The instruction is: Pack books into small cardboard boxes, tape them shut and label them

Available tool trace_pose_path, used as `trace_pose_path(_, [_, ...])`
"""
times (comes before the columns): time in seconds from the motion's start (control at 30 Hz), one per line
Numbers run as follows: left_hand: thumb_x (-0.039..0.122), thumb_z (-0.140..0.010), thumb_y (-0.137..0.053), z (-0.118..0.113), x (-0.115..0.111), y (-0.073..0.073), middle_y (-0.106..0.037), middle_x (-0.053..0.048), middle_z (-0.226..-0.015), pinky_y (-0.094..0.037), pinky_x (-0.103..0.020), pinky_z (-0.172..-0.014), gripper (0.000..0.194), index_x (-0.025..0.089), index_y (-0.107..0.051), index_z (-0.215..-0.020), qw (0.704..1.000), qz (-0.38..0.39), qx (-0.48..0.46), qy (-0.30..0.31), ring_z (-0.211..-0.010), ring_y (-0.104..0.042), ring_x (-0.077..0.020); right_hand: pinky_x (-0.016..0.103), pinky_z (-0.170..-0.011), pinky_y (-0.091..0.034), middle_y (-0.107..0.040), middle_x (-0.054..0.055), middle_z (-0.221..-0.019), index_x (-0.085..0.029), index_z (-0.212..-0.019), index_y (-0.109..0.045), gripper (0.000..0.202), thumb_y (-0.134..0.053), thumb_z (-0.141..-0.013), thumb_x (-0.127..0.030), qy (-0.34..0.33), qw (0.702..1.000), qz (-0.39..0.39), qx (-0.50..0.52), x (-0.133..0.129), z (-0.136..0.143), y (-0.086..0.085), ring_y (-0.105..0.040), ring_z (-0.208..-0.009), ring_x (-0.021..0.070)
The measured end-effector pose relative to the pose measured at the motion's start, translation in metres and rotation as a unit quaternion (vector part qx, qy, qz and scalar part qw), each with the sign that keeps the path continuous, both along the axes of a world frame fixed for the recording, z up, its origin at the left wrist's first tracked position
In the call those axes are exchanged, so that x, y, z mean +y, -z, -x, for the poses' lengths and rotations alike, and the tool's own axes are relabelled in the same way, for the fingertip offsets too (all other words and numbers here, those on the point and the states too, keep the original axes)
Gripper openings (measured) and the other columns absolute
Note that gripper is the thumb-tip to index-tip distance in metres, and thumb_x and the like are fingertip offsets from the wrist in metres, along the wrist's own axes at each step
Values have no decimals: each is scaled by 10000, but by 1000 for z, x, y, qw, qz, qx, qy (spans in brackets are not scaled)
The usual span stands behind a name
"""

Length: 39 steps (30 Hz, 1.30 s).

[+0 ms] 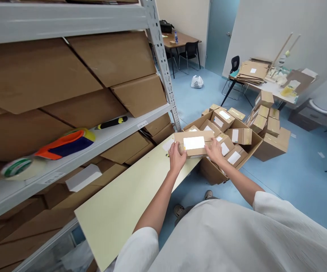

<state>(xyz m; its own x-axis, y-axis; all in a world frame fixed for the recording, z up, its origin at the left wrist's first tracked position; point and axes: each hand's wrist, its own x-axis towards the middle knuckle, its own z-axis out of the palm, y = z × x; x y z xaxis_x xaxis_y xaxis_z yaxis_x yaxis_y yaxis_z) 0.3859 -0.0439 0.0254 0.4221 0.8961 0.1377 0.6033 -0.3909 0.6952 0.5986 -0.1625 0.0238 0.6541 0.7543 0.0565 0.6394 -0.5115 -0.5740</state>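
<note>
Between my two hands is a cardboard box (178, 139) with a white label (194, 142) on its upper face. My left hand (177, 156) grips its near left end, the thumb on the front side. At the other end my right hand (214, 150) is closed on the right edge. The box is at the far end of a pale yellow board (123, 192); whether it rests there or is lifted, I cannot tell. Just beyond and to the right stands a large open carton (250, 154) full of smaller labelled boxes (224, 119).
A metal shelf (95, 134) on the left holds cardboard cartons (135, 56), a tape roll (18, 168), an orange and blue tape dispenser (67, 143) and a utility knife (112, 122). More boxes (273, 139) are stacked on the floor at right. Behind them is a cluttered white table (273, 87).
</note>
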Motion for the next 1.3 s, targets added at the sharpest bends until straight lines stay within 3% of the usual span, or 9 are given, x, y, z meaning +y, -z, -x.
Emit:
trace_pose_path(0.17, [266, -865, -723, -49, 8, 4, -354, -122, -1760, -373, -601, -1286, 670, 282, -552, -1512, 999, 18, 17, 44, -1617, -345, -406, 537, -1181, -406, -545, 181, -1551, -204, -1561, -447, 619, -531, -1001, -452, 10, 1000, -5, 4, -6, -48, -5, -490, -1406, 373])
trace_pose_path(0.33, [269, -820, -793, -84, 36, 10, -311, -127, -1777, -394, -601, -1275, 708, 288, -591, -1499, 994, 19, 24, 107, -1594, -384, -431, 522, -1206, -394, -573, 172, -1527, -195, -1537, -457, 635, -578, -953, -415, 38, 999, -8, 15, -2, -78, -7, -502, -1415, 361])
trace_pose_path(0.53, [245, -797, -812, -126, 96, 18, -364, -140, -1745, -407, -585, -1278, 701, 280, -624, -1471, 984, -4, 28, 178, -1589, -398, -433, 484, -1230, -394, -549, 158, -1561, -213, -1562, -422, 677, -595, -939, -415, 83, 996, -18, 38, 16, -99, 2, -497, -1462, 316])
trace_pose_path(0.7, [259, -809, -795, -170, 158, 5, -369, -136, -1750, -384, -571, -1299, 664, 268, -641, -1455, 962, -3, 36, 269, -1607, -382, -412, 477, -1247, -392, -558, 157, -1552, -213, -1552, -461, 670, -603, -928, -410, 143, 987, -31, 59, 42, -113, 6, -498, -1467, 306])
trace_pose_path(0.87, [304, -948, -674, -212, 197, 3, -297, -150, -1788, -333, -522, -1338, 569, 226, -577, -1503, 962, -12, -29, 272, -1663, -299, -344, 499, -1270, -374, -469, 162, -1649, -214, -1570, -490, 633, -524, -950, -338, 193, 980, -26, 51, 60, -127, 18, -358, -1594, 297])
trace_pose_path(1.0, [344, -1020, -595, -212, 197, 24, -287, -167, -1789, -289, -492, -1359, 493, 202, -565, -1492, 956, 5, -50, 289, -1682, -255, -302, 462, -1280, -365, -391, 171, -1701, -180, -1520, -537, 562, -492, -977, -317, 170, 984, -1, 52, 61, -122, 33, -283, -1641, 262])
trace_pose_path(1.13, [323, -1035, -533, -188, 191, 44, -354, -175, -1753, -351, -476, -1332, 485, 195, -555, -1502, 959, 35, -30, 279, -1654, -324, -289, 440, -1288, -350, -410, 183, -1678, -153, -1508, -537, 559, -480, -969, -291, 132, 989, 18, 64, 64, -109, 43, -305, -1627, 239])
trace_pose_path(1.3, [276, -1003, -533, -163, 187, 54, -448, -181, -1692, -342, -521, -1333, 517, 187, -553, -1511, 964, 54, -8, 259, -1612, -394, -304, 456, -1283, -354, -413, 179, -1665, -167, -1522, -532, 571, -495, -964, -285, 111, 992, 31, 48, 74, -105, 42, -365, -1585, 261])
